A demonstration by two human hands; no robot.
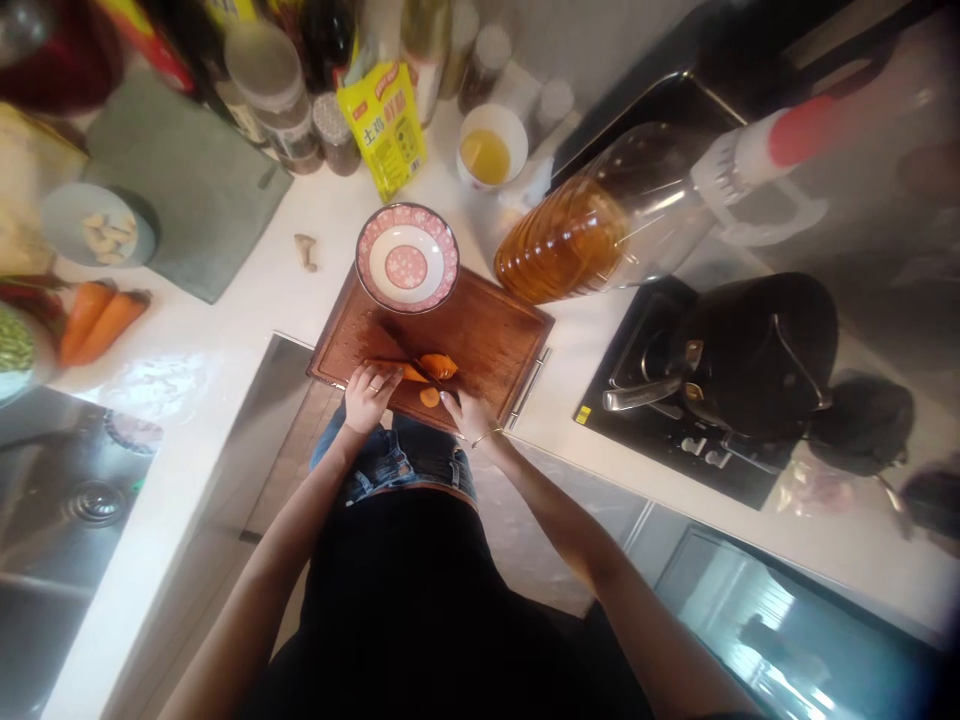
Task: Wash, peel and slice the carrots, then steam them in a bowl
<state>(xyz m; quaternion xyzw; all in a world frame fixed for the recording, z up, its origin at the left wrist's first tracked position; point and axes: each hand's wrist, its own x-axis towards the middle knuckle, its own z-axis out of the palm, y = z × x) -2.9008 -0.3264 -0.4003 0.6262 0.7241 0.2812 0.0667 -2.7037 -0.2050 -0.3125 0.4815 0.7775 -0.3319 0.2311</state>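
Note:
On the brown wooden cutting board [495,335], my left hand [369,393] has its fingers curled over a carrot [411,372], pressing it down. My right hand [470,413] grips the handle of a dark-bladed knife [409,355], whose blade slants across the carrot. Several cut carrot slices [437,367] lean together on the far side of the blade. One round slice [429,397] lies apart, close to my right hand. A pink-rimmed plate [407,210] sits over the board's far edge.
A large oil bottle [562,245] stands right of the board, beside the stove [637,400] with a dark pot [757,340]. Seasoning jars, a yellow packet [382,130] and a bowl of yellow liquid [491,110] line the back. Left are whole carrots [97,320] and the sink [45,520].

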